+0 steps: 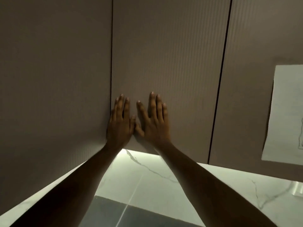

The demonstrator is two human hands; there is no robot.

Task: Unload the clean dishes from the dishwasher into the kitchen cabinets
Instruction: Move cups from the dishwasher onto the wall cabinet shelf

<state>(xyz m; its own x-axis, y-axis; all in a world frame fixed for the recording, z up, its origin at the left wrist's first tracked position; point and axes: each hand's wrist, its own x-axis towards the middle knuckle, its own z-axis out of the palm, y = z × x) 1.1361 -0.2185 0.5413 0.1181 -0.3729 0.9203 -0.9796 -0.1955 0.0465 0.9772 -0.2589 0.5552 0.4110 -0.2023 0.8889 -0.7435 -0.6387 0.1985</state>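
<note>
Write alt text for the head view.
Both hands, left hand and right hand, press flat, fingers straight, low on a closed upper cabinet door. Lit marble backsplash shows below; a paper sheet hangs at right.

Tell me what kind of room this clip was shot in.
Most likely a home kitchen: flat handleless wall cabinet doors, a lit marble-look backsplash beneath them, and both hands pressed on one door.

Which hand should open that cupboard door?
Probably the left hand: it lies at the middle cabinet door's left edge by the gap. The right hand presses flat further in on the panel.
</note>
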